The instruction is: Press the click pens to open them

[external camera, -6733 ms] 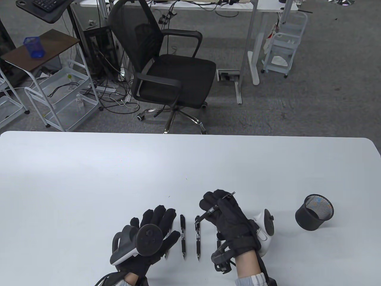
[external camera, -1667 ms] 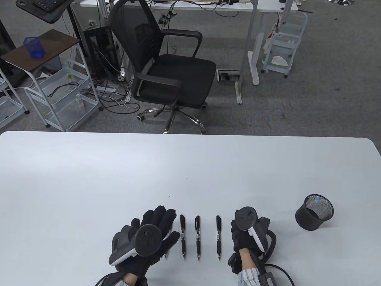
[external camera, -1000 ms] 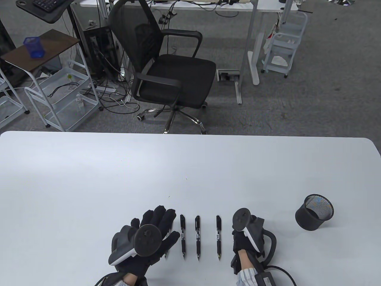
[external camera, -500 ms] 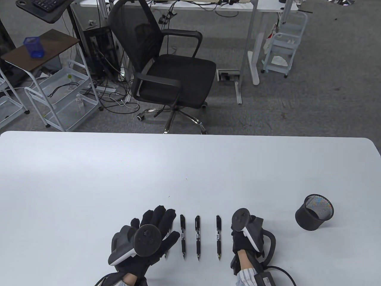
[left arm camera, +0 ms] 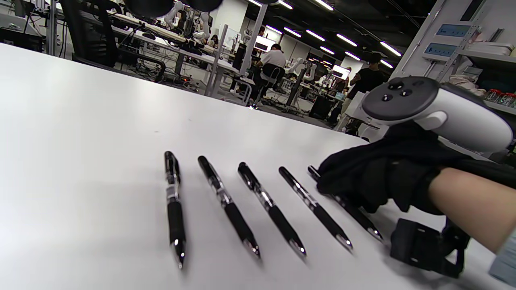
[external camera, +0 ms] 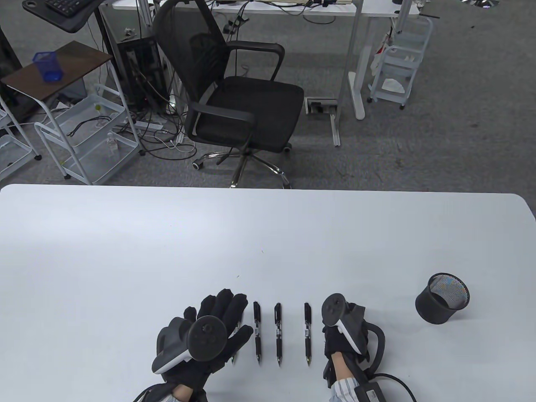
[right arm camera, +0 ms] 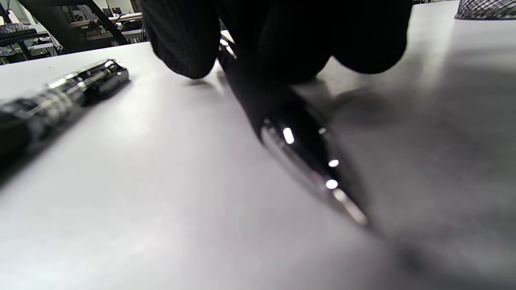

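Several black click pens lie in a row on the white table (external camera: 125, 251), tips toward me. Three of them (external camera: 278, 331) lie bare between my hands. My left hand (external camera: 217, 310) rests flat and open, its fingers over the leftmost pen (external camera: 233, 356). My right hand (external camera: 335, 337) is curled down over the rightmost pen, which lies on the table. In the right wrist view its fingers (right arm camera: 181, 44) close around that pen's barrel (right arm camera: 298, 149). The left wrist view shows the whole row (left arm camera: 227, 205) and my right hand (left arm camera: 375, 181) over the last pen (left arm camera: 358, 219).
A black mesh pen cup (external camera: 442, 298) stands on the table to the right of my right hand; its rim shows in the right wrist view (right arm camera: 485, 10). A black office chair (external camera: 234, 96) stands beyond the table's far edge.
Earlier my right hand held a pen up in the air; it now has it down at the right end of the row. In the last second the right hand rolled slightly left. The left hand stayed still.
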`<state>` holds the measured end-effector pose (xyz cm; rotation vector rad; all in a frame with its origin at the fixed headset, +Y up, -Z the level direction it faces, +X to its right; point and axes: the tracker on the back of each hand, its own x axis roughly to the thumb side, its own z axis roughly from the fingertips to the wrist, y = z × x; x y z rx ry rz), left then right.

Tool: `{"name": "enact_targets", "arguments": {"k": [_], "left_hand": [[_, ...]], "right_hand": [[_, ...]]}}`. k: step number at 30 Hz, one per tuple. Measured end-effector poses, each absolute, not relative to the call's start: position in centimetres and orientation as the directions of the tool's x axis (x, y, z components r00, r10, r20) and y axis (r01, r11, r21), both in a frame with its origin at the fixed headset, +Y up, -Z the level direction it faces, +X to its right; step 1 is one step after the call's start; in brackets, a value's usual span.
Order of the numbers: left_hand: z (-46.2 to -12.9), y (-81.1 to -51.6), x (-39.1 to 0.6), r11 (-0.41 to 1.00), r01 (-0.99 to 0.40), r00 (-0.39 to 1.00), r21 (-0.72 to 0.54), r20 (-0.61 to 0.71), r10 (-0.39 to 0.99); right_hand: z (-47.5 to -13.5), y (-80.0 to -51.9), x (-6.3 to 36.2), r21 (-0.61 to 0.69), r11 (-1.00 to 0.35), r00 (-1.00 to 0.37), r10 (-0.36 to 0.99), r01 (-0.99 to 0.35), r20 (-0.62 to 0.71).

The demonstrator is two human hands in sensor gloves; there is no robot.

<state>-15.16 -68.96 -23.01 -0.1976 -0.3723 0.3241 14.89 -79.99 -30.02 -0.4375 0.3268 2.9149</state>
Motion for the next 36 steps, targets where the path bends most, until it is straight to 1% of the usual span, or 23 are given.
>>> {"name": "enact_targets", "arguments": {"k": [7, 11, 13, 16, 21, 24, 27, 31, 33, 36], "left_hand": [[-23.0, -68.9, -15.2, 0.929, -0.276, 0.88, -0.247, 0.324, 0.347], [-23.0, -68.9, -15.2, 0.929, -0.277, 0.879, -0.246, 0.325, 0.348], [-23.0, -68.9, -15.2, 0.928, -0.279, 0.879, -0.246, 0.325, 0.35], [-23.0, -68.9, -15.2, 0.928, -0.282, 0.877, -0.244, 0.327, 0.352], [-22.9, -68.9, -15.3, 0.928, -0.283, 0.876, -0.241, 0.328, 0.353], [-22.9, -68.9, -15.3, 0.928, -0.284, 0.876, -0.24, 0.329, 0.353], [-22.9, -68.8, -15.3, 0.929, -0.282, 0.877, -0.239, 0.329, 0.35], [-22.9, -68.8, -15.3, 0.933, -0.277, 0.88, -0.231, 0.327, 0.343], [-22.9, -68.8, -15.3, 0.934, -0.275, 0.882, -0.227, 0.327, 0.34], [-22.9, -68.8, -15.4, 0.935, -0.277, 0.882, -0.22, 0.327, 0.338]], "right_hand": [[-30.0, -80.0, 14.7, 0.2, -0.96, -0.943, 0.129, -0.197, -0.306], [-29.9, -79.4, 14.8, 0.196, -0.951, -0.937, 0.175, -0.241, -0.304], [-29.8, -78.2, 14.7, 0.149, -0.95, -0.931, 0.223, -0.274, -0.288], [-29.4, -75.8, 14.0, 0.032, -0.951, -0.934, 0.295, -0.307, -0.203], [-28.2, -72.4, 12.1, -0.121, -0.946, -0.946, 0.313, -0.302, -0.088], [-27.2, -70.6, 10.7, -0.188, -0.923, -0.942, 0.333, -0.336, 0.047], [-26.4, -69.6, 9.5, -0.185, -0.906, -0.92, 0.349, -0.38, 0.178], [-25.6, -68.7, 8.4, -0.17, -0.928, -0.921, 0.28, -0.332, 0.27], [-25.2, -68.3, 8.0, -0.124, -0.937, -0.909, 0.275, -0.326, 0.314], [-24.7, -67.8, 7.3, -0.004, -0.92, -0.84, 0.355, -0.391, 0.411]]}}
